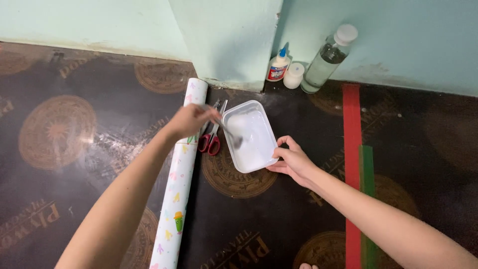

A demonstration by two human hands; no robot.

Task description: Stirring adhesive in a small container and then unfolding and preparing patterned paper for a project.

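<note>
While the white rectangular container (pixel 250 135) sits on the dark patterned floor (pixel 74 149) a little out from the wall corner, it holds a pool of white liquid, and a metal spoon (pixel 230 132) dips into it from the left rim. The left hand (pixel 191 119) is closed around the spoon's handle, fingers curled and pinching it, held high over the container's left edge so the bowl of the spoon reaches down into the liquid at a slant. The right hand (pixel 294 160) rests at the container's near right corner, thumb and fingers curved and pressed to the rim, apparently to keep the light tub from sliding as the spoon works.

Just left of the container lie red-handled scissors (pixel 211 137), partly under the left hand, blades pointing toward the wall. Beside them a roll of white wrapping paper (pixel 180 184) with small coloured figures runs from near the wall toward the person.

Against the pale green wall (pixel 388 45), in the corner, stand a small white glue bottle (pixel 278 66) with a blue tip, a short white jar (pixel 294 75) touching it or nearly so, and a tall clear bottle (pixel 328 57) with a white cap, leaning slightly. To the right, red tape (pixel 352 149) and green tape (pixel 367 174) stripes run along the floor.
</note>
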